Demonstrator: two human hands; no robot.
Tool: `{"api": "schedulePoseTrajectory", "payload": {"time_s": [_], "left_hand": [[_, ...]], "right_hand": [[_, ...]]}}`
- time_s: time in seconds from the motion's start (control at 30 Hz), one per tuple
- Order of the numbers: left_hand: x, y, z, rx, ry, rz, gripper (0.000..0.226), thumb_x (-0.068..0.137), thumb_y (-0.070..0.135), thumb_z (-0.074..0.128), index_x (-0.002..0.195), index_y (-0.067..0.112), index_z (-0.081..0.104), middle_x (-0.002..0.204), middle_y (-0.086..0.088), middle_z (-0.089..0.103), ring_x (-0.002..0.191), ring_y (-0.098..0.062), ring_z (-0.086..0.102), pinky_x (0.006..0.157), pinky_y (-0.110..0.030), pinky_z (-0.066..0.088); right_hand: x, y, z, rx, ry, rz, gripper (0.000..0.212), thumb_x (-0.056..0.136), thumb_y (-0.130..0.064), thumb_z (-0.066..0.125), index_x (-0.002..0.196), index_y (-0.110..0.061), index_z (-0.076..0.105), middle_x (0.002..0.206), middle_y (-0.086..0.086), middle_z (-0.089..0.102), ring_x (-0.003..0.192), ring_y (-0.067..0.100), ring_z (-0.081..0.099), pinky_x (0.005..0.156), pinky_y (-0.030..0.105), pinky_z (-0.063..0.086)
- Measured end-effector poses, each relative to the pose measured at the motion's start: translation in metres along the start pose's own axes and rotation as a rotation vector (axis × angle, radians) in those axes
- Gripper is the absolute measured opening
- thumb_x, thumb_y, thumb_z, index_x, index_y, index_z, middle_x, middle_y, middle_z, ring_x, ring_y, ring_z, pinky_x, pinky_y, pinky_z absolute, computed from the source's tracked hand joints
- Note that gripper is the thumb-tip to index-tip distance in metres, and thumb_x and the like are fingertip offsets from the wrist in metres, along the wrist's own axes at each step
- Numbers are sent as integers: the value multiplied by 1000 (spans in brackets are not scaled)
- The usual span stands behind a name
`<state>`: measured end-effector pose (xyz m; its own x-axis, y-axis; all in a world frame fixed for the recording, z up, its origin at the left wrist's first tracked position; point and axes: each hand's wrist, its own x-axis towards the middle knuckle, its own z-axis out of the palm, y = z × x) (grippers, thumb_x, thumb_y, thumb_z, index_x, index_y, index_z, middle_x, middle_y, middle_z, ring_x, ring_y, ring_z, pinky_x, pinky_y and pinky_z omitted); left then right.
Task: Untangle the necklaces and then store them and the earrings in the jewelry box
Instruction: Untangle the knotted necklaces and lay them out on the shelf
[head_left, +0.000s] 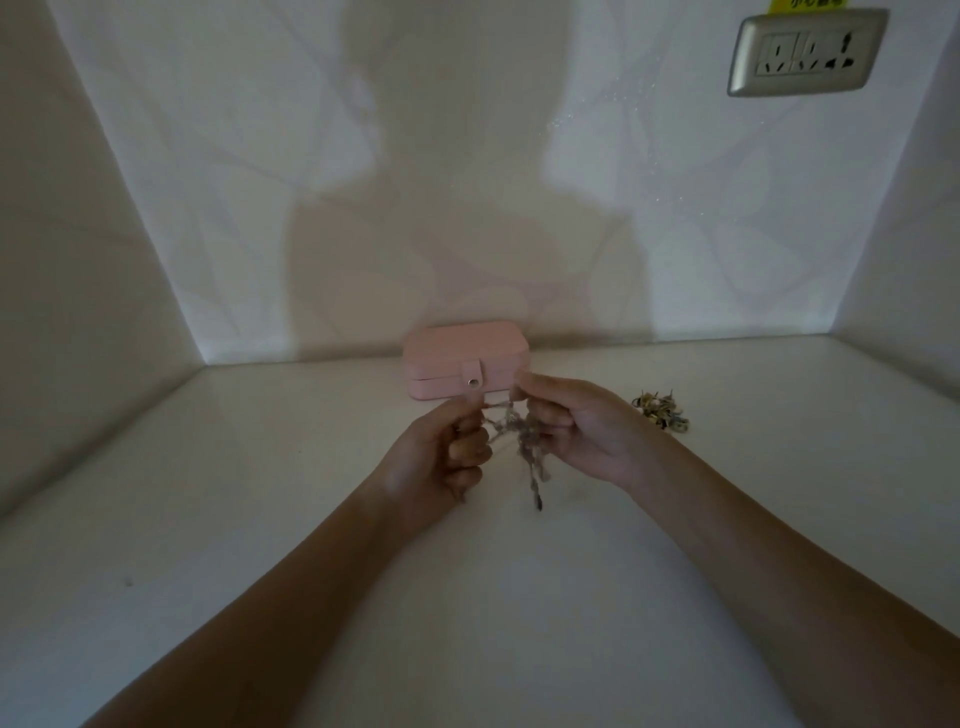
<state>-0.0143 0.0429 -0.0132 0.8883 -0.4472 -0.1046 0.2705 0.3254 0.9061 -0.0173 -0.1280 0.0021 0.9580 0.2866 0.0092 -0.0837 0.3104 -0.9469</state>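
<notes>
A tangle of silvery necklaces (524, 441) hangs between my two hands above the white table (208, 519). My left hand (441, 457) pinches a strand on the left side of the tangle. My right hand (576, 426) pinches the tangle's upper right part. A loose end of chain dangles down toward the table. The pink jewelry box (457, 358) stands with its lid closed and snapped, just behind my hands near the back wall. A small heap of gold earrings (660, 410) lies on the table to the right of my right hand.
White walls enclose the table at the back, left and right. A wall socket (805, 52) sits high on the back right wall. The light is dim.
</notes>
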Motion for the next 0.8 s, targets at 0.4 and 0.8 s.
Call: {"api": "schedulePoseTrajectory", "payload": {"time_s": [0.4,0.8], "left_hand": [[0,16,-11,-81,13,105,25,80,27,55,56,20,58,58,6,40,51,-6,31,45,-19,14],[-4,4,3,361,-60,103,14,81,24,64,92,15,65,56,10,29,45,-4,19,39,-14,15]], "right_hand": [[-2,-15,-8,462,-46,-84,25,82,-23,59,70,-6,72,46,-3,43,45,9,51,66,27,59],[-5,-14,-3,268,-70,-144,15,83,-10,55,80,-8,69,61,3,56,59,15,60,68,29,58]]}}
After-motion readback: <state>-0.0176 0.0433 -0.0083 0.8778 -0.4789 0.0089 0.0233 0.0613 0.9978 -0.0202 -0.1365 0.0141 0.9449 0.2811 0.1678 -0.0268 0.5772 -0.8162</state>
